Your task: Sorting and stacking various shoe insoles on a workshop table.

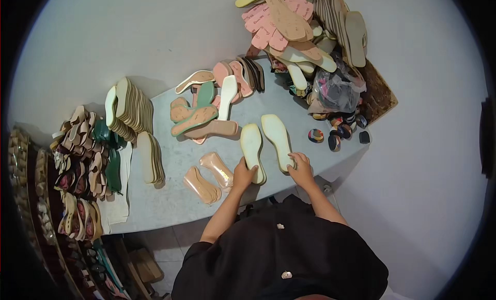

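Two pale insoles with yellowish edges lie side by side near the table's front edge, toes pointing away from me. My left hand [245, 175] grips the left insole [251, 145] at its heel, thumb on top and fingers along the outer edge. At the heel of the right insole [276, 137], my right hand [300, 168] holds the edge between thumb and fingers. The two insoles are slightly apart. Just left of my left hand are shiny tan shoe-shaped pieces, one stack [200, 185] beside another [217, 168].
A loose pile of green, pink and tan insoles [195, 119] lies mid-table. Tall insole stacks [133, 106] and sandal uppers [80, 140] stand left. At the back right, a heaped wooden board [380, 88] bears insoles and a plastic bag [338, 88]; patterned round pieces [315, 135] lie near it.
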A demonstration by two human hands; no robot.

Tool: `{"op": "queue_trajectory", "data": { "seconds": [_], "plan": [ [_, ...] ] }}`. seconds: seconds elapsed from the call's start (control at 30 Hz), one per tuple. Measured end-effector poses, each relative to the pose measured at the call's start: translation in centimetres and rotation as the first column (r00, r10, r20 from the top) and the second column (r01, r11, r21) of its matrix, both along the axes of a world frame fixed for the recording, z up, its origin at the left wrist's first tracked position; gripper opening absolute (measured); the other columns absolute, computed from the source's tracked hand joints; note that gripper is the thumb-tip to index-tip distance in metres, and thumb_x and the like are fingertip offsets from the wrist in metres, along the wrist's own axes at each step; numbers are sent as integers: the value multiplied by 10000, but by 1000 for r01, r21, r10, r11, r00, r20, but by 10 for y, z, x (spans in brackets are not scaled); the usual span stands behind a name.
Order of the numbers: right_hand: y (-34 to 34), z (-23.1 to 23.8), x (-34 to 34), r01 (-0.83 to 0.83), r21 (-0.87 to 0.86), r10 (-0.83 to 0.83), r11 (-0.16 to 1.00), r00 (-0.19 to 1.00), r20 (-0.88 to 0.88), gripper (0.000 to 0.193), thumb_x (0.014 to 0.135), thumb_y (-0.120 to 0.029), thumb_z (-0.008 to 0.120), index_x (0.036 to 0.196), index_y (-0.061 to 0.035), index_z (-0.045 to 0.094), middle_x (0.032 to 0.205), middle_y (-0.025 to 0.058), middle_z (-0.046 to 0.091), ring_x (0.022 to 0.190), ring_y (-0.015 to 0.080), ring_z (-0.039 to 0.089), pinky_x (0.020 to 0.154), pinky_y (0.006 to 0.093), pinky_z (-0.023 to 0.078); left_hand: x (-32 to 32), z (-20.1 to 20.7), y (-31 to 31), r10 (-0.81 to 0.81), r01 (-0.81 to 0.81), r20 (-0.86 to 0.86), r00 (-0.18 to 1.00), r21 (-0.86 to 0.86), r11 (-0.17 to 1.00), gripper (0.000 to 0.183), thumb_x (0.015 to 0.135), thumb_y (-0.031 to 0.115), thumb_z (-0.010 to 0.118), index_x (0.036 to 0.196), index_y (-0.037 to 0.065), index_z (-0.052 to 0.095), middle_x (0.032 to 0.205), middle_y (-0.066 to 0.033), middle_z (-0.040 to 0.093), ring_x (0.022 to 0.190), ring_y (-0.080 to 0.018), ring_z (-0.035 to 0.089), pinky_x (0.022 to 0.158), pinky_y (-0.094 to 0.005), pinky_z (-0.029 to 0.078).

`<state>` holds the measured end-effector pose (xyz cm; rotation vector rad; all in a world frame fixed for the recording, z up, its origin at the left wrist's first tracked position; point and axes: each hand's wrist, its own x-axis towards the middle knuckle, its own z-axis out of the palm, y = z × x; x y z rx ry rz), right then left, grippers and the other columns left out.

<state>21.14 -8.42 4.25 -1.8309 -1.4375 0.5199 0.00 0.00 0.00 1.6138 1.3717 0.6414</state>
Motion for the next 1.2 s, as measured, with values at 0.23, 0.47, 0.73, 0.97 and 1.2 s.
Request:
{"op": "queue_trajectory", "data": {
  "seconds": [0.23, 0.47, 0.73, 0.97, 1.2],
  "plan": [
    [-1, -8, 6, 31, -21, -30, 999, 999, 25, 425, 698, -134, 620, 1108, -80, 528, 1122, 142, 504, 1074, 329, 445, 927, 400, 360, 12, 28, 0, -47, 48, -399, 916, -7, 999, 521, 772, 419, 597, 973, -62, 575, 874, -275, 602, 837, -399, 591, 747, -436, 459],
    [9, -18, -7, 63, -146, -49, 987, 994, 101, 656, 688, -237, 667, 1267, -93, 393, 1222, 171, 431, 1124, 346, 433, 952, 417, 342, 12, 24, 0, -147, 98, -455, 878, -129, 987, 623, 766, 449, 591, 1114, -63, 516, 1077, -281, 543, 927, -403, 566, 782, -429, 460],
    [5, -12, -19, 33, -292, 52, 956, 958, 281, 649, 688, -248, 674, 1273, -161, 406, 1245, 128, 423, 1149, 312, 424, 971, 512, 283, 13, 1, -13, -91, 313, -553, 828, 322, 893, 629, 833, 328, 511, 1344, 24, 305, 1345, -186, 362, 1217, -314, 379, 914, -519, 361],
    [3, -8, -17, 66, -285, 34, 956, 942, 333, 564, 685, -299, 683, 1201, -178, 491, 1248, 107, 429, 1179, 294, 383, 977, 601, 225, 13, -2, -16, -162, 423, -634, 756, 286, 860, 514, 843, 282, 494, 1292, 54, 397, 1371, -97, 368, 1258, -246, 354, 933, -611, 280],
    [64, 37, 14, 96, -100, -66, 990, 960, 271, 448, 701, -365, 675, 1082, -164, 553, 1134, 87, 514, 1159, 283, 391, 973, 615, 191, 13, 25, 9, -209, 380, -541, 815, 226, 897, 346, 789, 258, 547, 1098, 108, 587, 1177, -59, 547, 1105, -216, 496, 914, -596, 288]
  ]
}}
